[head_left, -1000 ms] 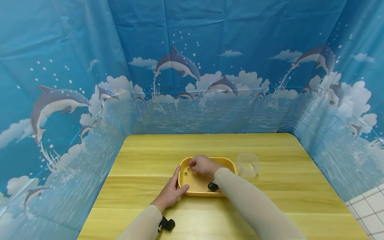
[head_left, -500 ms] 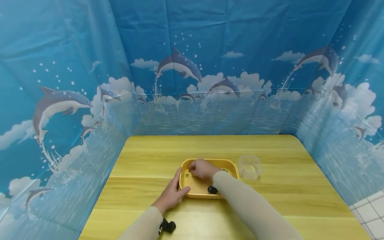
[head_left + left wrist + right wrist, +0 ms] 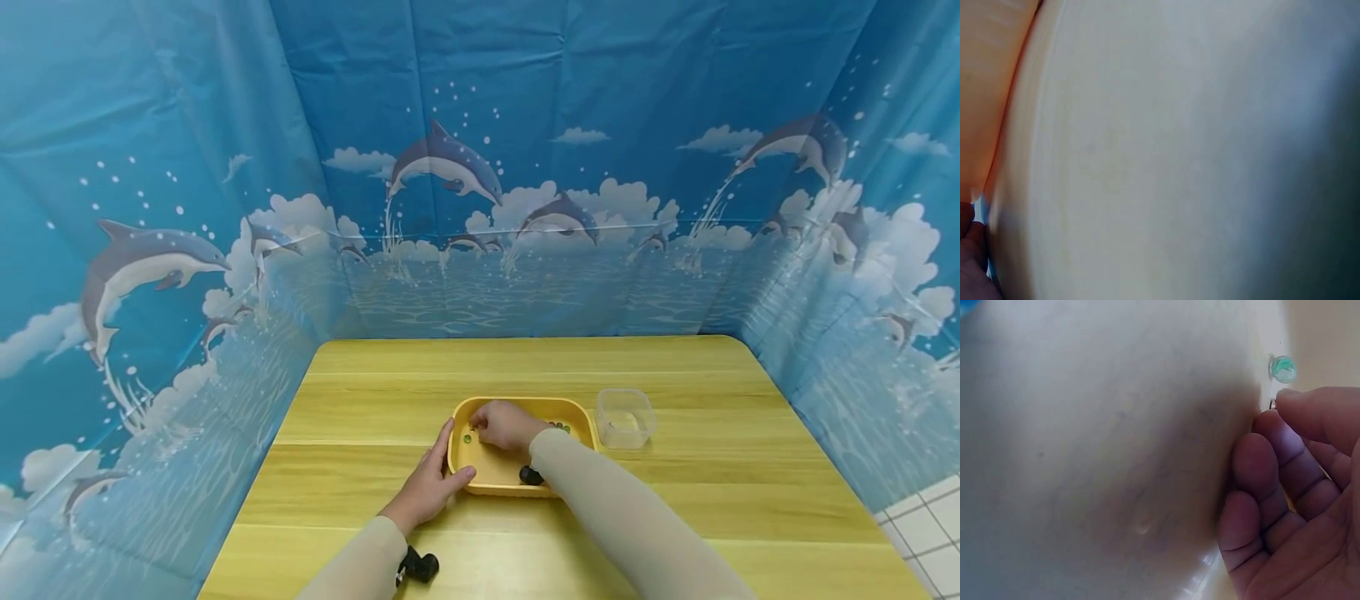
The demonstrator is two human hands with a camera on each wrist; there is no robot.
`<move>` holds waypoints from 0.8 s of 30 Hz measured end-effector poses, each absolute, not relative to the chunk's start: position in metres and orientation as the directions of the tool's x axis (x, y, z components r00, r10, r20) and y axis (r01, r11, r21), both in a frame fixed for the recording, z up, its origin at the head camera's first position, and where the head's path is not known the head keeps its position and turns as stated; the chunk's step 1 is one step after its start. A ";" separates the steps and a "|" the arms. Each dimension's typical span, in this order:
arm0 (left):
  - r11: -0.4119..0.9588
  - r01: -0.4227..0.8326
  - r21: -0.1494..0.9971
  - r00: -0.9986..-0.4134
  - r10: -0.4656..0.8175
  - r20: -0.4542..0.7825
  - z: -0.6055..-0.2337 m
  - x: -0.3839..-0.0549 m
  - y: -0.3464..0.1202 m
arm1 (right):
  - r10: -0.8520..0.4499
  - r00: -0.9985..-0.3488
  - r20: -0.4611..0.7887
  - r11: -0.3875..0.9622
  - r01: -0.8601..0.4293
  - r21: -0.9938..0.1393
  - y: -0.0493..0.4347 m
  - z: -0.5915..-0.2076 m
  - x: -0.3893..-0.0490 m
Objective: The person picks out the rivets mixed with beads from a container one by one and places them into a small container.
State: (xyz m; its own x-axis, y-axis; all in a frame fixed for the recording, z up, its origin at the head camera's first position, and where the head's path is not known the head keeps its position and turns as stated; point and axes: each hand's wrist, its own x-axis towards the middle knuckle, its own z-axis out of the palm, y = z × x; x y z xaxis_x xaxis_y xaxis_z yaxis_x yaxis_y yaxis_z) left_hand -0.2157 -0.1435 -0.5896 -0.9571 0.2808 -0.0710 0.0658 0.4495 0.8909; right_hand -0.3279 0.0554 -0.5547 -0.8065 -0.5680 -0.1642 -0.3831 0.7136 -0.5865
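Note:
A yellow tray (image 3: pixel 497 466) stands on the table. My left hand (image 3: pixel 424 492) steadies its near left corner, with straight fingers along the outer left wall and the thumb at the near rim. Inside the tray, my right hand (image 3: pixel 507 425) is at the left part of the far side. Its thumb and a fingertip pinch a tiny clear thing with a dark reddish streak (image 3: pixel 1272 404), mostly hidden; its other fingers are curled in. A green-swirled glass marble (image 3: pixel 1284 369) lies just beyond the fingertips. Several more green marbles (image 3: pixel 566 429) lie at the tray's right, partly behind my right wrist.
A clear plastic box (image 3: pixel 626 419) stands just right of the tray on the wood-patterned table (image 3: pixel 375 400). A blue dolphin-printed curtain (image 3: pixel 480 283) rises behind and beside the table. A black wrist camera (image 3: pixel 422 567) sits at my left sleeve.
The view has shifted slightly. Green marbles at the tray's right have come into sight beside my right wrist. The small streaked thing near my right fingertips is now more covered; my left hand holds its place.

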 end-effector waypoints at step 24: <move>0.435 0.072 0.897 -0.955 0.291 -0.064 -0.588 -0.216 -0.142 | -0.597 -0.793 -0.123 0.699 -0.440 -0.563 0.059 -0.561 -0.330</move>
